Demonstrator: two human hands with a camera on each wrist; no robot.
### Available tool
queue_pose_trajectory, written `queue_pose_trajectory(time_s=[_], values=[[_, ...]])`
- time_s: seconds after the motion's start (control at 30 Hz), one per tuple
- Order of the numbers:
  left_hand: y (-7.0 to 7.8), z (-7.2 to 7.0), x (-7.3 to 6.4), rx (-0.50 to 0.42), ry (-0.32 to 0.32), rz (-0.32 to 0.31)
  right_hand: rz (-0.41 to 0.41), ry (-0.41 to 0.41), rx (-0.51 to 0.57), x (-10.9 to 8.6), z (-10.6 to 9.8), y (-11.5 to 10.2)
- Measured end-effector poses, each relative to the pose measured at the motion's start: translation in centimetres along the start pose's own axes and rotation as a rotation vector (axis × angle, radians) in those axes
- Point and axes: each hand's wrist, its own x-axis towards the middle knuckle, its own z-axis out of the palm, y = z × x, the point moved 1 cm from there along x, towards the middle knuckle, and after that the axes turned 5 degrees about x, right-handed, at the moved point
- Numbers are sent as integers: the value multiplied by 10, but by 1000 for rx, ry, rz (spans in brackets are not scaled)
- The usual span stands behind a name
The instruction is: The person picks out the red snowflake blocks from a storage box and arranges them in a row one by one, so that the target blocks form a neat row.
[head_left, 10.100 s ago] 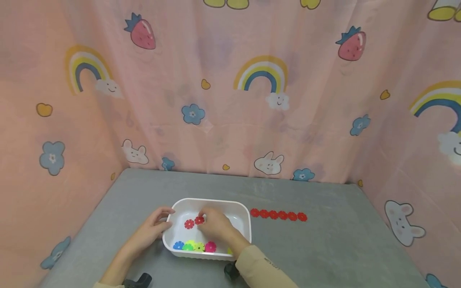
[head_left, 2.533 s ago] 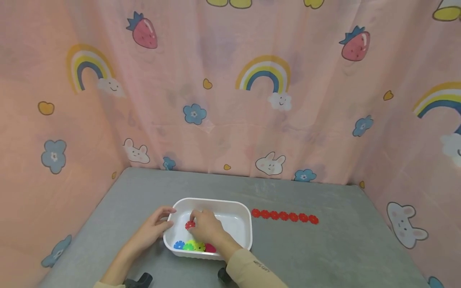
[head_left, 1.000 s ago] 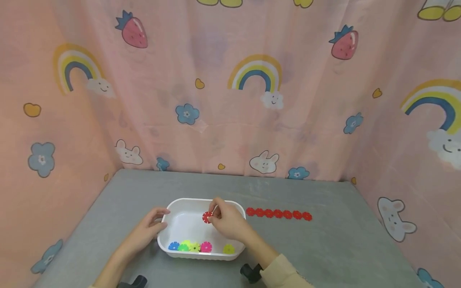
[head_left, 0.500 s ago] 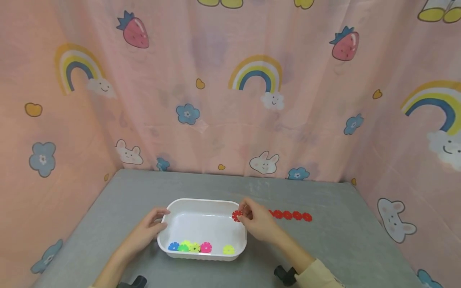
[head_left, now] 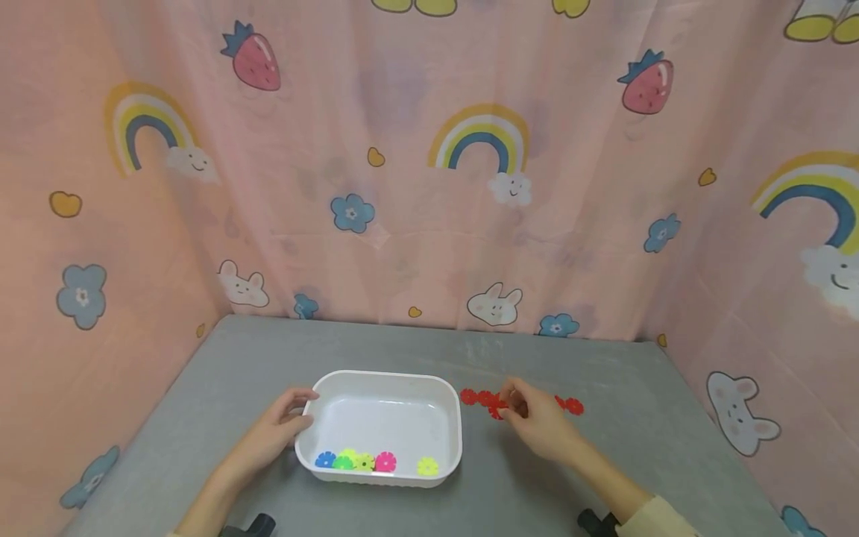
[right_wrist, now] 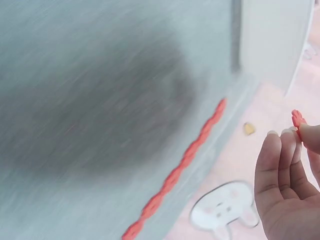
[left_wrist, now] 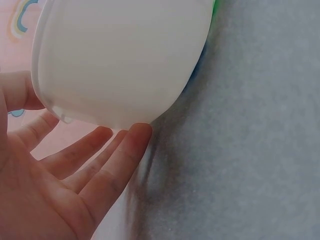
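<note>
My right hand (head_left: pixel 543 426) pinches a red flower-shaped plastic disc (head_left: pixel 496 411) between thumb and fingers, above a row of matching red discs (head_left: pixel 468 397). In the right wrist view the held disc (right_wrist: pixel 297 118) is seen nearly edge-on, apart from the row (right_wrist: pixel 187 156) on the table. The hand hides the middle of that row in the head view. My left hand (head_left: pixel 274 432) grips the left end of a white plastic tray (head_left: pixel 389 414). Its spread fingertips press the tray's outer wall (left_wrist: pixel 120 65) in the left wrist view, with one digit's tip hidden behind the rim.
Along the tray's near side lie a blue disc (head_left: pixel 325 459), a green disc (head_left: pixel 343 463), yellow discs (head_left: pixel 365 462) and a pink disc (head_left: pixel 385 462). Another yellow disc (head_left: pixel 427 466) sits near the right corner. A pink patterned curtain (head_left: pixel 416 224) encloses the grey table (head_left: pixel 564 477).
My right hand has lifted the last red disc out of the tray and carried it right, over the row. Since the oldest frame the row has grown by one disc. The left hand keeps its hold.
</note>
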Motion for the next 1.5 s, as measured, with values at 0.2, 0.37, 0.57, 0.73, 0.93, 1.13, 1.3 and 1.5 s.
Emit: queue_pose_trajectory(time_s=[0.2, 0.37, 0.57, 0.73, 0.93, 1.13, 1.3, 1.5], values=[[2, 1, 0, 1, 5, -1, 10, 33, -18, -8, -22, 24], [3, 1, -1, -6, 7, 3, 45, 38, -8, -11, -38, 43], [2, 1, -1, -5, -1, 11, 104, 86, -21, -15, -52, 61], [2, 1, -1, -9, 2, 15, 70, 152, -36, -17, -63, 78], [3, 1, -2, 2, 6, 12, 105, 202, -13, -18, -74, 101], [3, 0, -2, 11, 3, 12, 211, 198, 7, -17, -83, 121], [3, -1, -2, 1, -7, 15, 259, 196, -32, -14, -89, 134], [2, -1, -2, 4, -5, 21, 292, 203, -16, -13, -92, 141]])
